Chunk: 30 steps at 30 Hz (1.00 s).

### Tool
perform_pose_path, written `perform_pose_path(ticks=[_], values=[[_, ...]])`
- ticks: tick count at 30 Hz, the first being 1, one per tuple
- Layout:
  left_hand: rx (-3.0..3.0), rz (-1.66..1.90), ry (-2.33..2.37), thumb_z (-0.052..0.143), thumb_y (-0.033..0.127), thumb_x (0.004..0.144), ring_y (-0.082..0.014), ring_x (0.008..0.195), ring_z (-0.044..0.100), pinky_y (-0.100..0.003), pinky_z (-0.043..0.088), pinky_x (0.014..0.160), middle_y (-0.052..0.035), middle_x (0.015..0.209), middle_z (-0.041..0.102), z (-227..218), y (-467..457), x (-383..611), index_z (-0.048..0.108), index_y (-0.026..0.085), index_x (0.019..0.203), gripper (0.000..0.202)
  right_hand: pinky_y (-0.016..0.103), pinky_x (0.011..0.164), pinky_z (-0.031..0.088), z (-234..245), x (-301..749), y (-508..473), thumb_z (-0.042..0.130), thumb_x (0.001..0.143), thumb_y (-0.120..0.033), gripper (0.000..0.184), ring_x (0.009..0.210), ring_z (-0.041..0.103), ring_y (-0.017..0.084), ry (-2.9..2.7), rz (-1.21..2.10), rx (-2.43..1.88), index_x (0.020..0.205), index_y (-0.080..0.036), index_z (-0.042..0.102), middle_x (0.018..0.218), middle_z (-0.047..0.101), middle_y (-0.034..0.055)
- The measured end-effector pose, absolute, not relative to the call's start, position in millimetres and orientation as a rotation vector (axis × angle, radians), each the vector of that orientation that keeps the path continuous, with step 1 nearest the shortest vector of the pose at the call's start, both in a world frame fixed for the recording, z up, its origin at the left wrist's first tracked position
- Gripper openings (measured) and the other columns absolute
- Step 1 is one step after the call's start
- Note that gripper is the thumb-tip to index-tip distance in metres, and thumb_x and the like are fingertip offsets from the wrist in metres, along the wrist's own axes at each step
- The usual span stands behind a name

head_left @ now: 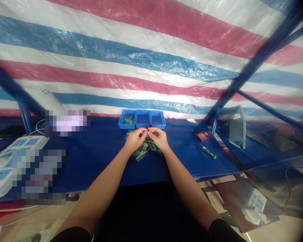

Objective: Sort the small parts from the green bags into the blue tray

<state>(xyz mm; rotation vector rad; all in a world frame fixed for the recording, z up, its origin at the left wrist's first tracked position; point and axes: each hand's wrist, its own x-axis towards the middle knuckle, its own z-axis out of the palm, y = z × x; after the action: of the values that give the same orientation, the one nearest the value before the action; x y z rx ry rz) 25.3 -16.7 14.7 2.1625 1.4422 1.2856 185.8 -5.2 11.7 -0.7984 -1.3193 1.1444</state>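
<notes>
My left hand (135, 140) and my right hand (159, 137) meet fingertip to fingertip over the blue table. Both are closed in a pinch around a small dark item that is too tiny to name. Beneath them lies a heap of small clear packets (142, 151) with green and dark contents, partly covered by my hands. Just beyond my fingers stand three joined blue bins. The left bin (120, 125) holds some greenish packets, while no contents show in the middle bin (143, 125) or the right bin (158, 126).
A red box (202, 135) and a green packet (208, 152) lie to the right. White power strips (37, 141) with cables and blurred-out objects occupy the left. Blue frame posts (215, 121) rise at both sides, before a striped plastic sheet (141, 60).
</notes>
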Motion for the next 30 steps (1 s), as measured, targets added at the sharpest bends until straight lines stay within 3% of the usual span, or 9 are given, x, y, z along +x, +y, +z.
perform_pose_path(ticks=[5, 10, 21, 30], values=[[2.155, 1.300, 1.438, 0.052, 0.039, 0.093, -0.0118, 0.063, 0.062, -0.022, 0.047, 0.063, 0.0005, 0.073, 0.069, 15.0, -17.1, 25.4, 0.068, 0.021, 0.106, 0.027, 0.035, 0.080, 0.056, 14.4, 185.5, -6.8, 0.078, 0.070, -0.039, 0.031, 0.079, 0.067, 0.018, -1.298, 1.147, -0.767, 0.096, -0.021, 0.073, 0.085, 0.072, 0.0036], [2.145, 1.268, 1.437, 0.049, 0.040, 0.094, -0.0135, 0.069, 0.065, -0.023, 0.048, 0.066, -0.0019, 0.088, 0.073, 16.2, -17.2, 25.8, 0.068, 0.022, 0.107, 0.029, 0.034, 0.082, 0.055, 11.8, 185.6, -4.4, 0.079, 0.069, -0.041, 0.034, 0.082, 0.067, 0.018, -1.306, 1.132, -0.770, 0.096, -0.021, 0.074, 0.087, 0.072, 0.0037], [2.163, 1.282, 1.361, 0.049, 0.031, 0.093, -0.0148, 0.075, 0.068, -0.024, 0.050, 0.069, -0.0019, 0.096, 0.075, 13.5, -14.8, 26.6, 0.071, 0.023, 0.106, 0.027, 0.033, 0.076, 0.054, 12.6, 184.9, -6.4, 0.080, 0.068, -0.040, 0.032, 0.075, 0.063, 0.016, -1.301, 1.136, -0.758, 0.093, -0.022, 0.075, 0.079, 0.069, 0.0018], [2.073, 1.370, 1.582, 0.051, 0.035, 0.093, -0.0129, 0.061, 0.061, -0.023, 0.044, 0.062, 0.0005, 0.070, 0.068, 16.7, -15.0, 22.1, 0.069, 0.022, 0.104, 0.026, 0.032, 0.071, 0.055, 7.6, 185.2, -3.8, 0.080, 0.067, -0.041, 0.035, 0.069, 0.064, 0.016, -1.311, 1.163, -0.854, 0.094, -0.019, 0.076, 0.081, 0.071, 0.0038]])
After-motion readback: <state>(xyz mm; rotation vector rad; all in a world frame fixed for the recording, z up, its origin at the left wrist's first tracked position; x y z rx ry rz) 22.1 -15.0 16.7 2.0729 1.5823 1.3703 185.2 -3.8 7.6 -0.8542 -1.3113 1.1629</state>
